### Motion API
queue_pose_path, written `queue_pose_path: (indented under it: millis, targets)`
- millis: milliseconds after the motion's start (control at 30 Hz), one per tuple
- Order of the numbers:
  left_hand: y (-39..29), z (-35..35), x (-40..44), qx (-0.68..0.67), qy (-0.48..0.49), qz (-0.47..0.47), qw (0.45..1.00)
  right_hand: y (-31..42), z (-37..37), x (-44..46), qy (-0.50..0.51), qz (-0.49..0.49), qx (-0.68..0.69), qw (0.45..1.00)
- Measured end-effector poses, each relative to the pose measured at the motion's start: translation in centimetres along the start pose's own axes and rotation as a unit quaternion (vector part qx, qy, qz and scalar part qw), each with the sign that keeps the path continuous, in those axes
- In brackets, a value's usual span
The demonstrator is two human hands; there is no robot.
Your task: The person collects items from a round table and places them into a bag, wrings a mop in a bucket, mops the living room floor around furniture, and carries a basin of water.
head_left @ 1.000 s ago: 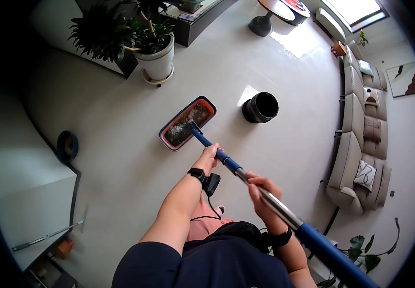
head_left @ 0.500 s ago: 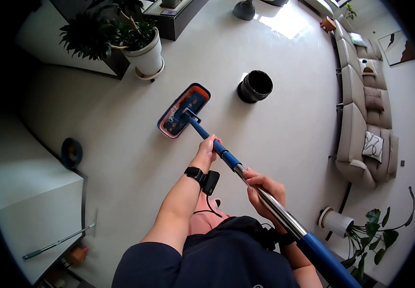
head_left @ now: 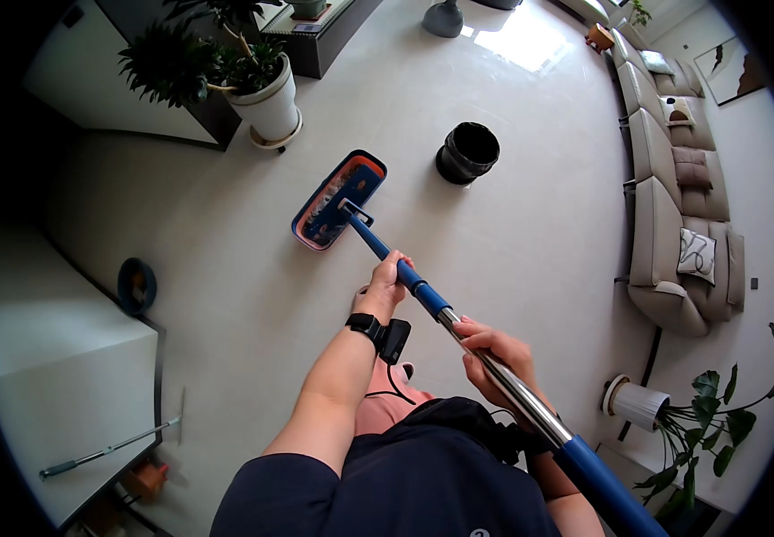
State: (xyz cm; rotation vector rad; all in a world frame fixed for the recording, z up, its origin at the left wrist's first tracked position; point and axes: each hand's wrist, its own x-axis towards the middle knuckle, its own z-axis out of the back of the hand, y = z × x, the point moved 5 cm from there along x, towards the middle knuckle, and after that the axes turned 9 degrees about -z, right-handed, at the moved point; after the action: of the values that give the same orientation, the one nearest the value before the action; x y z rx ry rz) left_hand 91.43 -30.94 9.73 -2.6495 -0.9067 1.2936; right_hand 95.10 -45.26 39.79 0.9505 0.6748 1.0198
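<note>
Two hands closed round one pole (head_left: 417, 287), wearer's view: left hand (head_left: 389, 279) wraps the blue lower section; right hand (head_left: 500, 353), fingers curled, grips the metal shaft toward 4 o'clock. Tub (head_left: 368, 162) at 11 o'clock, blue flat head (head_left: 355, 186) over its opening; depth of contact: cannot tell. Judged technique: steer with the lower hand, steady with the upper; align head with the tub's long axis, press evenly, lest the rim tip. Black bin (head_left: 458, 166), 1 o'clock, apart; keep swings short.
</note>
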Motion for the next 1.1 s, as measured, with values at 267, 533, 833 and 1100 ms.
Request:
queue_pose_path:
  millis: [267,533,833,1100]
  targets:
    - [1.8,-0.6,-2.2,-0.013,-0.019,0.012,1.000,0.6,1.8,-2.3,0.035,0.032,-0.022,0.999]
    - [2.2,-1.9,-5.3,-0.159,0.047,0.014,0.986,2.4,3.5,-4.1,0.119,0.050,-0.033,0.991]
    - [5.1,-3.0,-9.8,-0.209,0.028,0.069,0.975,4.0,8.0,-7.7,0.140,0.062,-0.036,0.987]
    - [7.7,-0.5,-11.6,-0.082,-0.119,-0.035,0.989,5.6,9.3,-10.0,0.178,0.068,-0.056,0.980]
